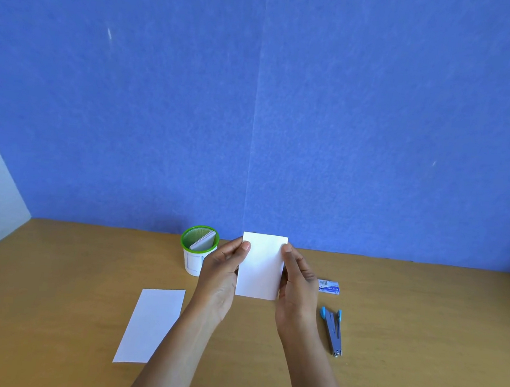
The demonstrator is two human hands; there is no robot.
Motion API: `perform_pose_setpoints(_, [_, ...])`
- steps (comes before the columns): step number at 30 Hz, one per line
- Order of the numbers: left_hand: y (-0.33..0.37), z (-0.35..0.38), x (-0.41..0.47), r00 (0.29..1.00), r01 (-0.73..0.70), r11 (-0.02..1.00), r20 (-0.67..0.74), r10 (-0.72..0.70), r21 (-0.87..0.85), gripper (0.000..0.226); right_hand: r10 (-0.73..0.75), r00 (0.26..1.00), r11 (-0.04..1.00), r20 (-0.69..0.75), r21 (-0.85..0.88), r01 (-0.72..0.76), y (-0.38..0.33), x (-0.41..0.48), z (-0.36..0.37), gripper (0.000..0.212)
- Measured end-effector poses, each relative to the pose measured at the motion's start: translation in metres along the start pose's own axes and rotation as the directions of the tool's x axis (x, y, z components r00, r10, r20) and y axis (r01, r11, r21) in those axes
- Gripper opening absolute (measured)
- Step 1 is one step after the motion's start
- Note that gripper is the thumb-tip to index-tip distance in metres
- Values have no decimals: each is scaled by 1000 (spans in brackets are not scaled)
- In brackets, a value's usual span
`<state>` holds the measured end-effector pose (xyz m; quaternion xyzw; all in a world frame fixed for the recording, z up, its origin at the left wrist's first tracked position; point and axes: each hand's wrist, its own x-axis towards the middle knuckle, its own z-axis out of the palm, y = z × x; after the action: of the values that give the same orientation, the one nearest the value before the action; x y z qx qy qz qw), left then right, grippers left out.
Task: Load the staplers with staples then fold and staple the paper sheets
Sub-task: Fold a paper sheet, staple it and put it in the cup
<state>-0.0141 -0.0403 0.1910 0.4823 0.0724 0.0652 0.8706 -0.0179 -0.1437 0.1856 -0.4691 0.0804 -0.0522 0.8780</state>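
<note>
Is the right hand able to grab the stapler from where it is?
Probably yes. The stapler lies on the table just right of the right hand, with nothing between. But that hand pinches the folded paper, so it must let go first.

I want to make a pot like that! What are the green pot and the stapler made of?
Green pot: probably mesh, metal or plastic, since fine green netting shows inside its rim; a matte white wrap, likely paper, covers the side. Stapler: grey-blue arms look like painted metal, slightly shiny; the light-blue tips look like plastic.
</note>
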Motion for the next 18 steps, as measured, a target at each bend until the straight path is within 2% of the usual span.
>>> perform_pose_setpoints(10, [-6, -6, 3, 1000, 26, 999, -17, -26, 34, 17, -5, 994, 1000, -111, 22, 7, 1, 0, 4, 19])
perform_pose_setpoints(13, [-7, -6, 3, 1000, -13, 995, -17, 15, 104, 11, -21, 990, 1000, -141, 7, 23, 1, -1, 5, 21])
perform_pose_setpoints(18, [-6, -5, 1, 993, -112, 958, -4, 117, 263, 13, -63, 983, 997, -174, -46, 56, 5, -2, 8, 13])
